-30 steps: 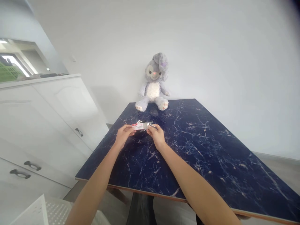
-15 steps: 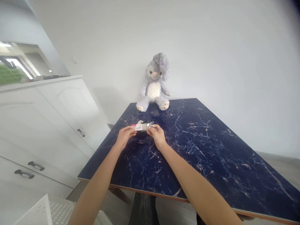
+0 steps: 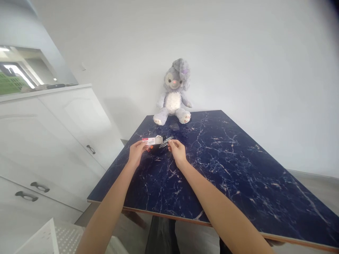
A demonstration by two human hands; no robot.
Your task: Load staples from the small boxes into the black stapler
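Observation:
A small white and red cardboard box (image 3: pixel 150 141) is pinched at its left end by my left hand (image 3: pixel 136 151). Its right end gapes, showing a pale inside. My right hand (image 3: pixel 178 151) is just right of the box, thumb and fingertips pressed together; whatever is between them, if anything, is too small to make out. Slim silvery items (image 3: pixel 165 142) show by those fingertips, and I cannot tell whether they are held or lie on the table. Behind and below the box are dark things and a small orange-red thing (image 3: pixel 150 148), partly hidden.
A blue marbled table (image 3: pixel 212 165) lies under my hands. A grey plush toy (image 3: pixel 173 95) sits at its far edge against the wall. White cabinets (image 3: pixel 60 141) stand on the left, and a white perforated basket (image 3: pixel 63 236) is at the lower left.
My left hand has shifted slightly left with the box, and my right hand has come away from its right end. That end now shows open, with the silvery items in clearer sight.

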